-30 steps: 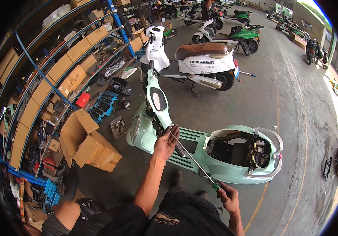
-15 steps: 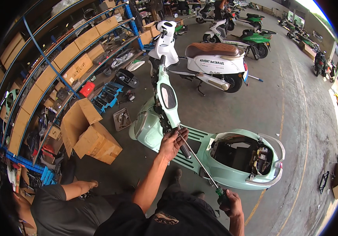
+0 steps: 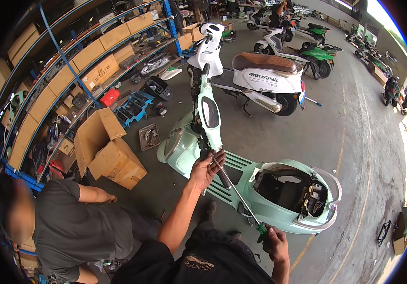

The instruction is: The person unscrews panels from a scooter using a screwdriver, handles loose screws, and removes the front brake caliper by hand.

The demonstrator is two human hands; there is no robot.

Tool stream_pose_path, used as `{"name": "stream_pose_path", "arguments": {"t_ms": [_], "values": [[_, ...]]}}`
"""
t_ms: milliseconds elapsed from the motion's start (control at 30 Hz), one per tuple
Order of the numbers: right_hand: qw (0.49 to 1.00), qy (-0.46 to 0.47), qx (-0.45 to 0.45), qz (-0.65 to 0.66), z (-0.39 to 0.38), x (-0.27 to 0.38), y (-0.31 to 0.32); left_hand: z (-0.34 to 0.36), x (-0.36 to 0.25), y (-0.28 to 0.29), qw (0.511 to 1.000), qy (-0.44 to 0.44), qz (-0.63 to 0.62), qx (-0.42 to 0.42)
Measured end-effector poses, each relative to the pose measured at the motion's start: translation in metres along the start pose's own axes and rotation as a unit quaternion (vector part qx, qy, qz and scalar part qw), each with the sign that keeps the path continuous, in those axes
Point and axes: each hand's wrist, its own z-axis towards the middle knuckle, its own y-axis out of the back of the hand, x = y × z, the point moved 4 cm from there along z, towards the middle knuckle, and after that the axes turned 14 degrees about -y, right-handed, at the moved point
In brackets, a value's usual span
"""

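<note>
My right hand (image 3: 276,243) is closed round the green handle of a long screwdriver (image 3: 244,202). Its thin metal shaft slants up and left to my left hand (image 3: 205,170), whose fingers pinch around the tip end. Whether a screw sits between those fingers is too small to tell. Both hands are over a mint-green scooter (image 3: 231,193), the left one right at the lower end of its handlebar cover (image 3: 209,113). A dark handlebar grip (image 3: 223,180) pokes out just below the left fingers. The scooter's seat is off, leaving the dark bay under it uncovered.
At my left a co-worker in a dark shirt (image 3: 78,220) bends close. Beyond stand an open cardboard box (image 3: 118,165), a tray of small parts (image 3: 149,137), a blue toolbox (image 3: 134,109) and loaded shelves. A white scooter (image 3: 265,83) stands behind the green one.
The co-worker at left has come further into view, an arm now lower. My view has shifted slightly; both hands keep their hold on the screwdriver in nearly the same pose.
</note>
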Motion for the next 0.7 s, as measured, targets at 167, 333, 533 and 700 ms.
{"name": "stream_pose_path", "arguments": {"t_ms": [167,333,533,700], "values": [[0.983,0.072,0.034,0.165,0.008,-0.016,0.005,-0.003,0.005,-0.007,1.0,-0.008,0.014,-0.018],[0.962,0.235,-0.142,0.011,0.01,-0.014,0.036,-0.002,-0.007,-0.002,0.999,-0.003,0.043,0.014],[0.991,0.066,-0.064,0.096,0.01,0.002,0.031,0.003,-0.009,-0.009,0.999,0.002,0.04,0.037],[0.981,0.007,0.022,0.195,0.016,-0.004,0.023,0.003,0.01,-0.019,0.998,0.018,0.038,0.046]]}}
